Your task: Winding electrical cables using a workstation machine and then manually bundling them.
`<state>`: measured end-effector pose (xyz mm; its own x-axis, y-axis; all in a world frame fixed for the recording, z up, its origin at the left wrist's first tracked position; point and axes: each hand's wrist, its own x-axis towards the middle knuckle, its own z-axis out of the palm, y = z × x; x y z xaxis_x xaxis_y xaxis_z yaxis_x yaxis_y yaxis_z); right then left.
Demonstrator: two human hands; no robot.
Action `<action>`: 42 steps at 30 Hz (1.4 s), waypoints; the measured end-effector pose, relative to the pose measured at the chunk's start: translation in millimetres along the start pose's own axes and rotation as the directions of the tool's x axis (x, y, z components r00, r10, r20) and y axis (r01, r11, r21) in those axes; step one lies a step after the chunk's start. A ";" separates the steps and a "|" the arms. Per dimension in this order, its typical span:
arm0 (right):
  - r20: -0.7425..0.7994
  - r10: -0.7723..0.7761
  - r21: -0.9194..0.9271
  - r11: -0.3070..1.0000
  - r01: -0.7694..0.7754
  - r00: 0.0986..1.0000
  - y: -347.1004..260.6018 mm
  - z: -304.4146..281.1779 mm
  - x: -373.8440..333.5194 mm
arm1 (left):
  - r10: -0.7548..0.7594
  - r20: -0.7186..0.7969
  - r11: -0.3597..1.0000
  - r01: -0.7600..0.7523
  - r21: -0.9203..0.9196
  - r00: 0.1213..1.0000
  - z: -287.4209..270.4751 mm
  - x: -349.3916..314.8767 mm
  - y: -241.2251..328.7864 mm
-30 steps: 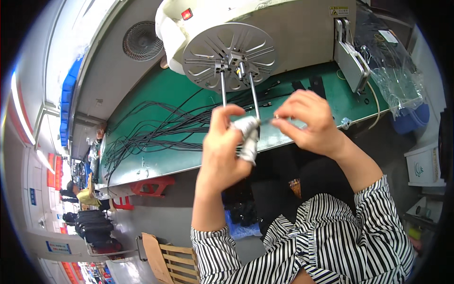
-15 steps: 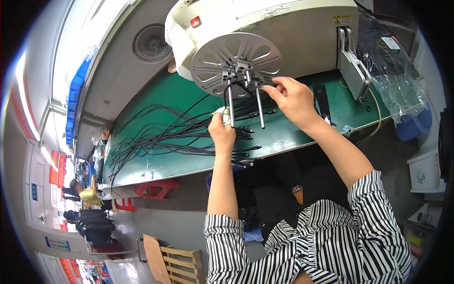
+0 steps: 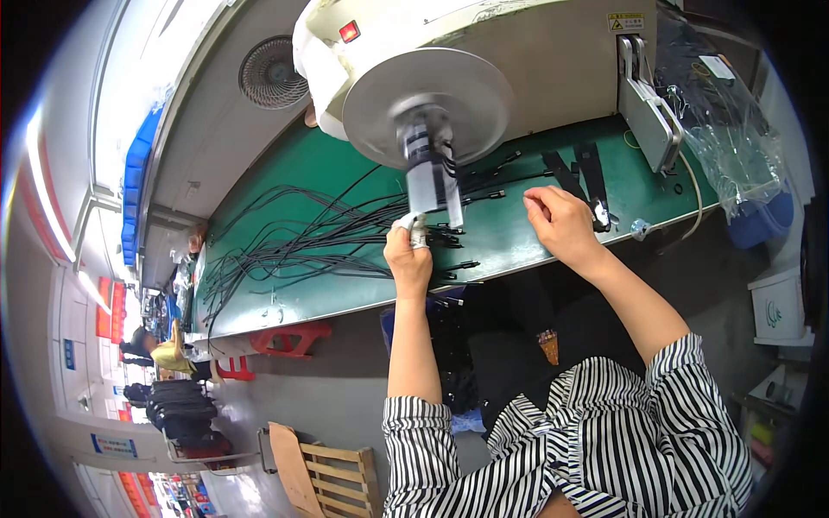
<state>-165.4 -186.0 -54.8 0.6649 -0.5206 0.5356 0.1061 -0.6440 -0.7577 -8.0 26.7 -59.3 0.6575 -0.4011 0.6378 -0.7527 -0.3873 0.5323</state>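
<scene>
Because the pale winding machine (image 3: 484, 52) fills the twelve o'clock half of my view, I read everything else off it: its round metal disc (image 3: 427, 104) faces me, and the spindle (image 3: 429, 168) at its hub is blurred, which I take as spinning. Beneath it runs the green desk (image 3: 345, 173), with a loose fan of black cables (image 3: 302, 242) spread toward nine o'clock, probably laid flat so that single strands pull free without tangling. A clear plastic bag (image 3: 734, 164) hangs at two o'clock. My left hand (image 3: 408, 259) sits directly at six o'clock of the spindle, fingers curled and tape-wrapped fingertips (image 3: 415, 226) pinching the cable end up toward the hub (I would guess to steer the strand as it feeds). My right hand (image 3: 566, 223) hovers at three o'clock of that, loosely curled over the desk; whether it grips a strand I cannot tell.
</scene>
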 end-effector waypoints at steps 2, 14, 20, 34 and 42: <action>0.003 -0.018 0.005 1.000 0.018 1.000 0.9 -0.2 -1.3 | 0.013 -0.013 1.000 -0.013 0.007 1.000 -3.5 -1.7 0.5; 0.018 -0.074 0.046 0.996 0.073 0.997 2.0 -0.8 -3.0 | 0.111 -0.082 0.984 -0.121 -0.127 0.990 -49.9 12.6 31.2; 0.026 -0.065 0.026 0.998 0.065 0.998 7.4 -6.0 -3.1 | 0.641 0.230 0.696 -0.681 0.227 0.732 -54.7 66.6 125.7; -0.145 -0.530 0.164 0.820 0.548 0.836 -60.7 9.7 32.6 | -0.107 -0.096 0.828 0.035 -0.560 0.990 -9.6 3.8 117.1; 0.048 -0.671 0.073 0.741 0.668 0.740 -54.5 -7.9 35.1 | -0.284 0.358 -0.202 0.310 -0.929 0.889 50.7 22.4 126.4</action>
<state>-153.7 -173.5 8.3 0.4562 0.0741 0.8868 0.5766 -0.7837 -0.2311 -86.6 -73.4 -6.0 0.8105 -0.5442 0.2167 0.3243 0.7251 0.6075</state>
